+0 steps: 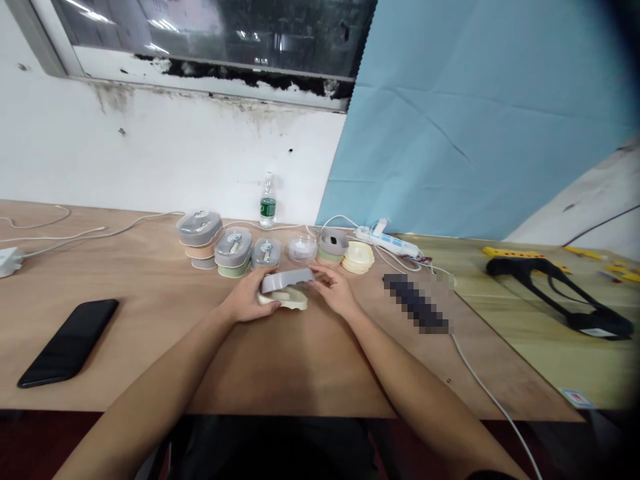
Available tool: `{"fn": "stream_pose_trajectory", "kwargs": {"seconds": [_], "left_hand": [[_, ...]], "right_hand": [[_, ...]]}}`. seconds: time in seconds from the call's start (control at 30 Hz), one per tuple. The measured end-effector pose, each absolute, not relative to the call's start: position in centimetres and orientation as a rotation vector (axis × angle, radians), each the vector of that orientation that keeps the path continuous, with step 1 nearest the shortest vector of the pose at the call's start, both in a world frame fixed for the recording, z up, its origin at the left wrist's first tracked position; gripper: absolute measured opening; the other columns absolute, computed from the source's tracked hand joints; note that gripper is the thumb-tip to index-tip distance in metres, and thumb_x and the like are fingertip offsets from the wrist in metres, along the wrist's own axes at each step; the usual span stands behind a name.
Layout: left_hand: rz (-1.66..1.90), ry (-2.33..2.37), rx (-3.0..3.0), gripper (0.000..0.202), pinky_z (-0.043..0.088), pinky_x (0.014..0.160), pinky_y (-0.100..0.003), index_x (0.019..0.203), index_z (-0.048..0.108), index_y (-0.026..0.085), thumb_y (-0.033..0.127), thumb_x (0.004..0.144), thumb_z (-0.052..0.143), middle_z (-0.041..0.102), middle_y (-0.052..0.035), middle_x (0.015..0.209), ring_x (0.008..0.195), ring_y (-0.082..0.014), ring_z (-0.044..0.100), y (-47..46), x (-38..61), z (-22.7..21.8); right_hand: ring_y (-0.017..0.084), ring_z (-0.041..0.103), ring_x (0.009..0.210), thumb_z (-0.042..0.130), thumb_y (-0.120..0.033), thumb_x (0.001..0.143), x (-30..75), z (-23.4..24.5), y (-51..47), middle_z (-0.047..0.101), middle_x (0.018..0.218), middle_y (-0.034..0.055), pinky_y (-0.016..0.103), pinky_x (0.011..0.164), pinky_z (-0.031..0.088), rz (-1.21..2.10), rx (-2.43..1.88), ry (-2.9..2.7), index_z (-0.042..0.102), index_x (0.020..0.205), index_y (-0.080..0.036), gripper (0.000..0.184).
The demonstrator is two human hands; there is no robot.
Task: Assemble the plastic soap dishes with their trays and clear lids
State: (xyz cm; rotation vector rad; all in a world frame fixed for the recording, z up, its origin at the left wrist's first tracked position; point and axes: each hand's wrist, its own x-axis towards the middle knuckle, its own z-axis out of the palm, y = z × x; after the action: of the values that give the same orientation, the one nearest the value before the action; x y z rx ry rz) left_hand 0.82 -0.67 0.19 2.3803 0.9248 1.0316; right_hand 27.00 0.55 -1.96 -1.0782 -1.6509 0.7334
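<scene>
A small cream container (289, 300) lies on the wooden table (150, 333) in front of me, with a grey lid (286, 280) tilted over it. My left hand (249, 298) grips the container's left end, thumb under the lid. My right hand (337, 291) holds the lid's right edge with its fingertips. Behind them stand several lidded containers in a row (233, 249), a clear round one (302, 248), a grey-lidded one (333, 243) and a stack of cream lids (358, 257).
A black phone (70, 342) lies at the left. A water bottle (268, 201) stands by the wall. A white power strip (387, 243) with cables sits at the back, a black tool (555, 290) on the right table, a charger (7, 261) far left.
</scene>
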Motion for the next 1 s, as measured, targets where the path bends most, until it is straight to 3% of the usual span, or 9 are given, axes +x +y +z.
{"fn": "stream_pose_trajectory", "kwargs": {"seconds": [0.23,0.3,0.4,0.47,0.6,0.7,0.83,1.0], "left_hand": [[0.918,0.927,2.445,0.088,0.046,0.095,-0.04,0.142,0.025,0.021,0.045,0.07,0.069,0.054,-0.0116,0.128,0.108,-0.0267,0.059,-1.0,1.0,0.2],[0.896,0.928,2.471,0.086,0.046,0.094,-0.04,0.142,0.027,0.021,0.047,0.071,0.068,0.059,-0.0101,0.121,0.105,-0.0256,0.06,-1.0,1.0,0.0],[0.881,0.944,2.495,0.081,0.046,0.094,-0.04,0.14,0.032,0.02,0.048,0.072,0.067,0.062,-0.0091,0.115,0.106,-0.0258,0.06,-0.9,1.0,-0.3],[0.867,0.957,2.495,0.079,0.046,0.094,-0.04,0.139,0.033,0.02,0.048,0.073,0.066,0.062,-0.0092,0.116,0.107,-0.026,0.059,-0.9,1.0,-0.4],[0.857,0.969,2.497,0.076,0.046,0.094,-0.041,0.138,0.034,0.021,0.05,0.075,0.064,0.062,-0.0093,0.116,0.107,-0.0263,0.06,-0.9,1.0,-0.4],[0.854,0.977,2.505,0.075,0.045,0.094,-0.041,0.139,0.034,0.021,0.05,0.076,0.063,0.063,-0.0089,0.115,0.107,-0.0264,0.059,-0.9,1.0,-0.3],[0.857,0.989,2.504,0.074,0.045,0.094,-0.041,0.139,0.033,0.022,0.05,0.077,0.062,0.063,-0.0081,0.114,0.107,-0.0263,0.059,-0.9,0.9,-0.4],[0.861,0.994,2.506,0.074,0.046,0.094,-0.041,0.14,0.033,0.023,0.05,0.077,0.062,0.064,-0.0079,0.114,0.107,-0.0268,0.06,-0.8,0.9,-0.5]], "right_hand": [[0.017,0.06,0.062,0.055,-0.044,0.083,28.7,-0.8,0.6,0.067,0.07,0.0042,0.028,0.06,0.049,0.353,-1.319,-1.471,0.072,0.092,-0.016,0.034],[0.015,0.056,0.052,0.055,-0.042,0.081,29.7,0.0,1.2,0.059,0.058,-0.0005,0.026,0.053,0.047,0.31,-1.337,-1.347,0.068,0.106,-0.015,0.039],[0.013,0.049,0.039,0.054,-0.037,0.078,31.4,1.5,2.9,0.05,0.049,-0.0072,0.025,0.044,0.043,0.339,-1.336,-1.186,0.045,0.136,-0.015,0.062],[0.013,0.049,0.037,0.054,-0.032,0.075,32.3,2.5,4.5,0.051,0.048,-0.007,0.025,0.042,0.042,0.326,-1.374,-1.117,0.043,0.138,-0.013,0.066],[0.015,0.052,0.038,0.052,-0.029,0.071,33.3,3.9,7.4,0.056,0.049,-0.0012,0.026,0.042,0.041,0.317,-1.527,-1.048,0.066,0.106,-0.011,0.042],[0.015,0.054,0.04,0.052,-0.03,0.072,33.3,4.2,8.6,0.06,0.051,0.0022,0.026,0.046,0.042,0.335,-1.655,-1.148,0.069,0.075,-0.014,0.023],[0.017,0.056,0.049,0.054,-0.043,0.076,32.7,4.3,8.9,0.06,0.049,0.0038,0.027,0.053,0.039,0.129,-1.746,-1.363,0.059,0.051,-0.018,0.035],[0.018,0.056,0.06,0.063,-0.062,0.067,32.4,4.0,8.8,0.065,0.061,0.004,0.028,0.056,0.034,-0.085,-1.777,-1.45,0.059,0.055,-0.019,0.044]]}}
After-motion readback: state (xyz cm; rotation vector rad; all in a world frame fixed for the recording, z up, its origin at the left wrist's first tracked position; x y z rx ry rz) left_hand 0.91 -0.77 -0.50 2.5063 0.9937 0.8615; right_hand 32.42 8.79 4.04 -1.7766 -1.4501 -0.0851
